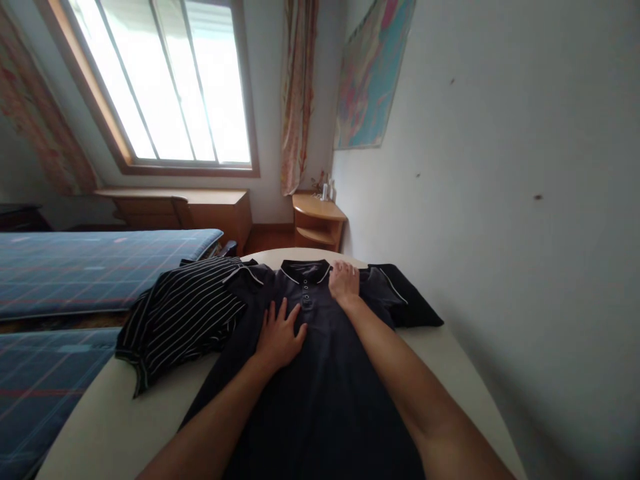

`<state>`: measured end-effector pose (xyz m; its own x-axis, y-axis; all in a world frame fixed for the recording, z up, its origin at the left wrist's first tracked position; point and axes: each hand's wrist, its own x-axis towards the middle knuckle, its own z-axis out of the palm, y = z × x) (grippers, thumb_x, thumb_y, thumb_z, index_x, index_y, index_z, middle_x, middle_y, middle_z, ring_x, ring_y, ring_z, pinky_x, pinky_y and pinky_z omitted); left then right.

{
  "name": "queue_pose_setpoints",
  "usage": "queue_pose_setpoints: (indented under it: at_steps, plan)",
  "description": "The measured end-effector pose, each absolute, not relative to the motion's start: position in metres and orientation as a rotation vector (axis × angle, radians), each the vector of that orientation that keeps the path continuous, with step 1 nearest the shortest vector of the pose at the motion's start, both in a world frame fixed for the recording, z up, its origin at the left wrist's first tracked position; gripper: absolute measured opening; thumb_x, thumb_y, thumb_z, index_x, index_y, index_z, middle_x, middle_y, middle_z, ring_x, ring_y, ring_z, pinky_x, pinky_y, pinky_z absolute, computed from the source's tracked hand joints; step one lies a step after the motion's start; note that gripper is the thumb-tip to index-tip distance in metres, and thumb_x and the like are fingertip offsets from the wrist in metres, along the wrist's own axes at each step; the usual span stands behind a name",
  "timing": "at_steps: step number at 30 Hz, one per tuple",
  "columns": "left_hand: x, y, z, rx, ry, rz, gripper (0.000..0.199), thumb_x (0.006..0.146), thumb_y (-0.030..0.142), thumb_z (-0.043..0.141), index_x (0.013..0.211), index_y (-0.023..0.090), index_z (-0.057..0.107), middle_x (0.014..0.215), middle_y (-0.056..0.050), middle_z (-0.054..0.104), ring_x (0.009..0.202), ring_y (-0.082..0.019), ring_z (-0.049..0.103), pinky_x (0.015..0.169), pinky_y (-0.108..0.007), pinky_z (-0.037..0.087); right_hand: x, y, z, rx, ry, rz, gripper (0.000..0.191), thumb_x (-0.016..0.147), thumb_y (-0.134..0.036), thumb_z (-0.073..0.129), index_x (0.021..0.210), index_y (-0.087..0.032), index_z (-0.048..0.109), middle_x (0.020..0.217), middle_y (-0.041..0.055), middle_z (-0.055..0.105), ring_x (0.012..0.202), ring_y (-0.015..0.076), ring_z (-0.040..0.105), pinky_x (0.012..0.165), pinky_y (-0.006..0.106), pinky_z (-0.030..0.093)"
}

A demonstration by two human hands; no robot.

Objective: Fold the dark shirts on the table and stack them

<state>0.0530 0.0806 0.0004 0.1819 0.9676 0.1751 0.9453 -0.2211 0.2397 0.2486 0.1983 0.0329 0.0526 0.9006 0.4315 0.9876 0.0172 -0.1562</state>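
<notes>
A dark polo shirt (320,373) lies front up, its collar (305,267) at the far side and its hem toward me. White piping edges the collar and sleeves, and the button placket shows. My left hand (281,337) rests flat on the chest just left of the placket, fingers spread. At the right side of the collar, my right hand (345,281) has its fingers curled down onto the shirt's shoulder; the fabric under them is hidden. A black-and-white striped garment (185,307) lies left of the polo, partly under its sleeve. Folded black cloth (413,303) sits beyond the right sleeve.
The pale round table (450,373) carries the garments. Plaid-covered mattresses (100,267) lie to the left. Behind stand a wooden desk (215,200) under the window and a corner shelf (317,208) with small items. A white wall (525,267) runs close along the right.
</notes>
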Motion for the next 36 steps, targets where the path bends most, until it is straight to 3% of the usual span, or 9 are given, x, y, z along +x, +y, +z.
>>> queue_pose_setpoints:
  at_steps: [4,8,12,18,22,26,31,36]
  plan:
    - [0.05,0.081,0.001,2.363,1.901,0.429,0.057,0.095,0.05,0.044,0.147,0.026,0.046,0.16,-0.011,0.032,0.148,-0.041,0.021,0.116,-0.055,0.023,0.3,0.187,0.048,-2.131,-1.761,-0.282,0.042,0.097,-0.021,0.033,0.128,-0.017,0.061,0.136,0.0181,0.057,0.127,0.0325,0.045,0.105,0.047,0.032]
    - [0.048,0.081,0.0,2.37,1.875,0.446,0.056,0.095,0.048,0.046,0.146,0.026,0.047,0.16,-0.012,0.033,0.148,-0.04,0.021,0.117,-0.054,0.023,0.339,0.176,0.057,-2.377,-1.475,-0.086,0.052,0.092,-0.042,0.05,0.133,-0.011,0.055,0.132,0.0242,0.057,0.122,0.0388,0.05,0.096,0.051,0.04]
    - [0.048,0.082,0.0,2.38,1.876,0.447,0.056,0.095,0.048,0.046,0.146,0.025,0.048,0.159,-0.012,0.033,0.148,-0.04,0.021,0.116,-0.054,0.023,0.359,0.167,0.056,-2.371,-1.453,0.052,0.061,0.09,-0.055,0.052,0.137,-0.017,0.053,0.13,0.0197,0.06,0.122,0.0384,0.053,0.097,0.052,0.041]
    - [0.049,0.076,0.004,2.448,1.812,0.522,0.055,0.094,0.043,0.048,0.146,0.024,0.049,0.157,-0.009,0.039,0.147,-0.036,0.027,0.118,-0.052,0.024,0.374,0.154,0.056,-2.1,-1.587,-0.002,0.038,0.094,-0.021,0.044,0.126,-0.023,0.065,0.12,0.011,0.066,0.112,0.0229,0.061,0.095,0.032,0.044]
    - [0.053,0.064,0.007,2.553,1.648,0.586,0.051,0.094,0.038,0.049,0.143,0.024,0.052,0.154,-0.007,0.044,0.145,-0.03,0.032,0.119,-0.048,0.026,0.382,0.141,0.055,-2.23,-1.416,-0.046,0.043,0.091,-0.012,0.039,0.119,-0.021,0.07,0.124,0.0144,0.062,0.106,0.0246,0.064,0.092,0.034,0.047]
    - [0.058,0.049,0.012,2.662,1.461,0.654,0.049,0.093,0.035,0.051,0.141,0.024,0.054,0.149,-0.007,0.05,0.141,-0.029,0.04,0.118,-0.049,0.028,0.389,0.126,0.054,-2.28,-1.377,-0.055,0.042,0.092,-0.014,0.04,0.123,-0.013,0.068,0.126,0.0201,0.06,0.104,0.0277,0.065,0.09,0.037,0.048]
    - [0.065,0.011,0.028,2.837,0.948,0.52,0.056,0.09,0.037,0.057,0.145,0.028,0.049,0.157,-0.006,0.039,0.146,-0.032,0.03,0.118,-0.054,0.027,0.382,0.101,0.054,-2.19,-1.532,-0.346,0.04,0.092,-0.024,0.048,0.126,-0.013,0.065,0.146,0.0182,0.046,0.124,0.0338,0.05,0.096,0.043,0.044]
    - [0.073,-0.03,0.049,2.858,0.501,0.171,0.075,0.082,0.04,0.067,0.151,0.033,0.039,0.163,-0.005,0.026,0.15,-0.037,0.019,0.119,-0.059,0.02,0.352,0.078,0.046,-1.881,-1.939,-0.511,0.035,0.096,-0.03,0.046,0.12,-0.019,0.068,0.149,0.0115,0.047,0.133,0.0284,0.039,0.112,0.044,0.027]
